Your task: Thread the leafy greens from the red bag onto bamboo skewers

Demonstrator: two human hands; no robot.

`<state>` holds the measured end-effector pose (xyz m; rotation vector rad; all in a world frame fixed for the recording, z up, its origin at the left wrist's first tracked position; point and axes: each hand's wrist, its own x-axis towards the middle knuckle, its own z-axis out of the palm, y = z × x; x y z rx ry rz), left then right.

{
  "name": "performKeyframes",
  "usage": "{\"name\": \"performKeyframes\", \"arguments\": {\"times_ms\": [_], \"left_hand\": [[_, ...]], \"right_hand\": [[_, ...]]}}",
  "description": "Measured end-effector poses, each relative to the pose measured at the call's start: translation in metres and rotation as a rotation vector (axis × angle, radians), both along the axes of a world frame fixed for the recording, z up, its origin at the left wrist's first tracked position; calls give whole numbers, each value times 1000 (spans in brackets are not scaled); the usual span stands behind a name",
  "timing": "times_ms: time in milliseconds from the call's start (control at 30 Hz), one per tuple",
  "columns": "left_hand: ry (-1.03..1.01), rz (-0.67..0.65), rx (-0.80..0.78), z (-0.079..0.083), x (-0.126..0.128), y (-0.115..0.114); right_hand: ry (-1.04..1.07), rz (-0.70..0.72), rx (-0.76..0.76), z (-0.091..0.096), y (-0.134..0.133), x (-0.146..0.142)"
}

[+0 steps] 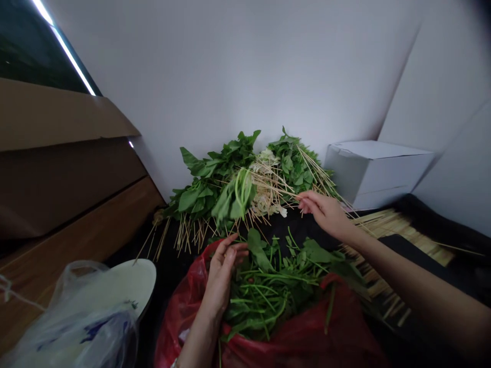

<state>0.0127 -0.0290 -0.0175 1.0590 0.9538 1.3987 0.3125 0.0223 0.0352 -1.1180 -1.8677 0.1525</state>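
Note:
My right hand (320, 209) pinches the end of a thin wooden skewer (282, 191). The skewer points left, and a folded bunch of leafy greens (240, 194) appears to sit on its far end. Below it, my left hand (226, 263) is open with its fingers loosely curved, holding nothing that I can see. That hand is over the left side of a red plastic bag (187, 306), beside the loose green leaves and stems (264, 291) that fill it. Behind both hands lies a heap of skewered greens (207, 174), with pale skewered vegetables (266, 163) in its middle.
A pile of bare wooden sticks (402, 235) lies at the right, near a white box (391, 168). At the left stand a pale bowl (141, 276) and a clear plastic bag (88, 332). Cardboard (65, 153) is beyond them, and a white wall (249, 66) closes the back.

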Motion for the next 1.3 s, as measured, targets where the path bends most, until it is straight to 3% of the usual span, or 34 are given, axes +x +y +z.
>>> {"name": "performKeyframes", "arguments": {"times_ms": [133, 333, 433, 567, 700, 867, 1067, 1167, 1300], "left_hand": [[32, -12, -21, -2, 0, 4], [19, 6, -65, -5, 0, 8], [23, 4, -81, -7, -1, 9], [28, -10, -88, -9, -2, 9], [28, -13, -112, -10, -1, 10], [32, -11, -124, -9, 0, 10], [31, -31, -128, -9, -1, 13], [21, -50, -132, -9, 0, 15], [25, -61, -132, -8, 0, 14]], "right_hand": [[276, -75, -87, 20, 42, -5], [311, -202, -171, 50, 125, -20], [254, -252, -266, 50, 150, -24], [86, -258, -418, 41, 159, -20], [-71, -254, -464, 39, 154, -13], [-222, -300, -331, 39, 131, 1], [-446, -268, -196, 37, 73, 43], [-591, -167, -247, 30, 42, 65], [-738, -115, -342, 4, 8, 86]]}}
